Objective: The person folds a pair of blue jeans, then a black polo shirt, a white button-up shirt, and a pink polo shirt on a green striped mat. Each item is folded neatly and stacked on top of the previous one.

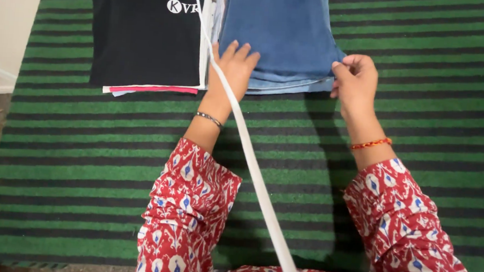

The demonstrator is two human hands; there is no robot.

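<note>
Folded blue jeans [281,25] lie on a stack at the far middle of a green and black striped mat [82,142]. My left hand [232,67] rests flat on the near left corner of the jeans, fingers spread. Over at the near right corner, my right hand [355,76] pinches the denim edge between thumb and fingers. A white strap [251,165] runs diagonally from the top, over my left hand and wrist, down to the bottom of the view. Both arms wear red patterned sleeves.
A stack of folded clothes topped by a black garment [144,30] lies left of the jeans, with pink and white edges showing beneath. Bare floor and a cream wall [6,23] border the mat on the left. Small objects sit at the bottom left edge.
</note>
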